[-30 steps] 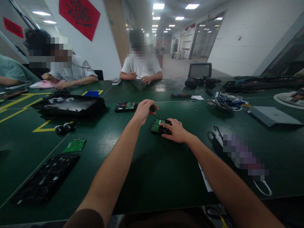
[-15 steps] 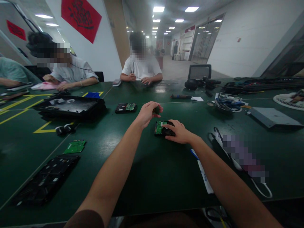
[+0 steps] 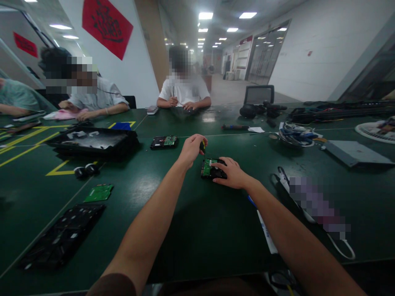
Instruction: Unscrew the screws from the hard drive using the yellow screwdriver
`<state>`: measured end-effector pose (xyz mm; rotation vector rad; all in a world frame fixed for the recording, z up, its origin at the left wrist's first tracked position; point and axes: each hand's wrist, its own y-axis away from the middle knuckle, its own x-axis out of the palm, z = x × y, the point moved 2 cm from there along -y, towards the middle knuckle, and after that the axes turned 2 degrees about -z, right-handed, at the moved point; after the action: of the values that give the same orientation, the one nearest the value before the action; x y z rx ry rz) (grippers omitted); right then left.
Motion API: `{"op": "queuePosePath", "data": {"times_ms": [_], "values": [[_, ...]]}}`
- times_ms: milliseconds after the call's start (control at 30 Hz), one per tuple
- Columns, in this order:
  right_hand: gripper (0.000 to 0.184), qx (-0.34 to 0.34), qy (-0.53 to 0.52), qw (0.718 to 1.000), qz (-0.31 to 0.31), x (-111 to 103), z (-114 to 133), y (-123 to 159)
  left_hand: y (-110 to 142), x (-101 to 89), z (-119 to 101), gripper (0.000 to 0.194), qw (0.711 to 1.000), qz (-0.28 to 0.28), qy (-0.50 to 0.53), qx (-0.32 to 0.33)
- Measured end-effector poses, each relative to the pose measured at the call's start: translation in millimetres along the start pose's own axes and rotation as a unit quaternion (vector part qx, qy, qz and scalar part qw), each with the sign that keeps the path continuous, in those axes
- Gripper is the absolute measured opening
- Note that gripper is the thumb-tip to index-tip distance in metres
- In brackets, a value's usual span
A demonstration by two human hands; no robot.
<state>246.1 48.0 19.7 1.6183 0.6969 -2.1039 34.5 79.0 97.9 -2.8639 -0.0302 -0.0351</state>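
A hard drive [image 3: 206,169] lies on the green table with its green circuit board facing up. My right hand [image 3: 232,172] grips its right side, thumb along the near edge and fingers over the top. Held in my left hand [image 3: 191,150] is a small screwdriver [image 3: 202,146] with a black and yellow handle. Its thin shaft points down at the drive's far left corner; whether the tip sits in a screw is too small to tell. The left fingers are closed around the handle and hide part of it.
A second hard drive [image 3: 164,142] lies further back. To the left are a black tray [image 3: 92,139], a loose green circuit board [image 3: 99,193] and a black panel [image 3: 63,236]. A white strip [image 3: 268,232], a lanyard [image 3: 304,205] and a grey box [image 3: 358,153] lie right. Co-workers sit across the table.
My left hand has turned and closed in, bringing the screwdriver upright over the drive's far left corner. My right hand stays on the drive. The view has shifted slightly.
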Motion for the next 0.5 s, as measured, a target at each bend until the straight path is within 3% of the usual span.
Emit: {"op": "queuePosePath", "data": {"times_ms": [500], "values": [[0.071,0.003,-0.011,1.0,-0.003,1.4,-0.9,0.2,2.0,2.5,-0.8,0.028,1.0,0.012,-0.005,-0.002]]}}
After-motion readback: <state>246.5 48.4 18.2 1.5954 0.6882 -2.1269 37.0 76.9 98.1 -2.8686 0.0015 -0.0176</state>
